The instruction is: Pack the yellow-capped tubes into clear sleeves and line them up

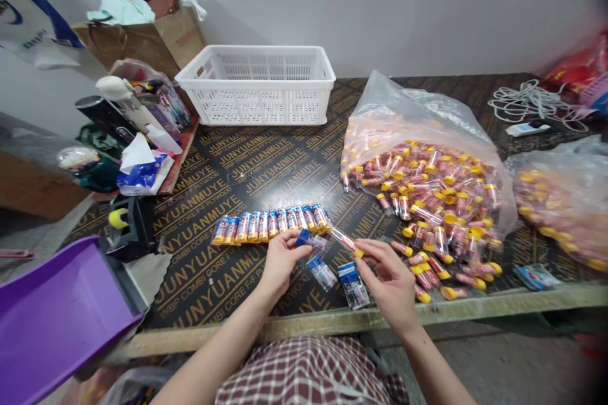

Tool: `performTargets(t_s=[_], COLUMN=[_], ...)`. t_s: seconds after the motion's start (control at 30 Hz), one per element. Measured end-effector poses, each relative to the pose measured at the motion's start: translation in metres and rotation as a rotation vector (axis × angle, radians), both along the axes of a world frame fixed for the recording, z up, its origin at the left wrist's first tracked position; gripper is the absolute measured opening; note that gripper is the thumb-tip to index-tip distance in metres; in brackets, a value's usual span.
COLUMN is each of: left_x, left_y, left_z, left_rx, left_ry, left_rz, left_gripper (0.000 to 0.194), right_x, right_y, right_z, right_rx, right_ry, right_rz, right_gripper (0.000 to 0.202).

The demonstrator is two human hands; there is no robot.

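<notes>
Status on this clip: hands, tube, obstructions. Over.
Left hand pinching blue-edged wrapper. Right hand gripping yellow-capped tube, tilted. Loose wrappers between hands; nothing visibly blocking. Wrapped tubes rowed just beyond.

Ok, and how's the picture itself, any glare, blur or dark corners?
Head view: pale glare on the dark tabletop, just beyond the row of blue-and-yellow tubes; head view: red plastic near the right edge is blurred; head view: top right corner falls to black.

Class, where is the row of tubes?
In the head view, the row lies left of centre on the table, between the left hand and the white basket.
</notes>
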State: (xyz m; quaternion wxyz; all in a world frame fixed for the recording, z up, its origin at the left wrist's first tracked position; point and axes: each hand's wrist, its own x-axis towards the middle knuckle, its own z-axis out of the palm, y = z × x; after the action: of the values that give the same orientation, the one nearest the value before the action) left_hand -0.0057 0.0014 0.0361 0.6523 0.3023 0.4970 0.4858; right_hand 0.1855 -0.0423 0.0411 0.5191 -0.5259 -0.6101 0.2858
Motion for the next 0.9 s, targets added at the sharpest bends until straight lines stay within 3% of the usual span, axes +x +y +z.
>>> performTargets(t_s=[0.13,0.43,0.7,0.9], left_x=[-0.005,-0.009,-0.007,0.000], left_y=[0.010,0.015,0.013,0.007], left_z=[0.010,0.009,0.009,0.013], left_rx=[-0.088,-0.129,-0.148,-0.107], left_ry=[-0.144,-0.190,-0.222,-0.217], left_rz=[0.085,0.267,0.273,0.154], left_gripper=[0.026,0.035,0.034,0.029], right_x=[-0.010,-0.022,-0.030,-0.030], right_y=[-0.003,-0.006,-0.008,-0.008], right_z=[0.006,0.000,0.003,-0.003], right_rx=[0.028,0.143,0.266,0.144], right_ry=[0.012,-0.082,-0.207,-0.179], right_rz=[-0.026,-0.013,0.057,0.196], right_gripper=[0.025,0.035,0.046,0.046])
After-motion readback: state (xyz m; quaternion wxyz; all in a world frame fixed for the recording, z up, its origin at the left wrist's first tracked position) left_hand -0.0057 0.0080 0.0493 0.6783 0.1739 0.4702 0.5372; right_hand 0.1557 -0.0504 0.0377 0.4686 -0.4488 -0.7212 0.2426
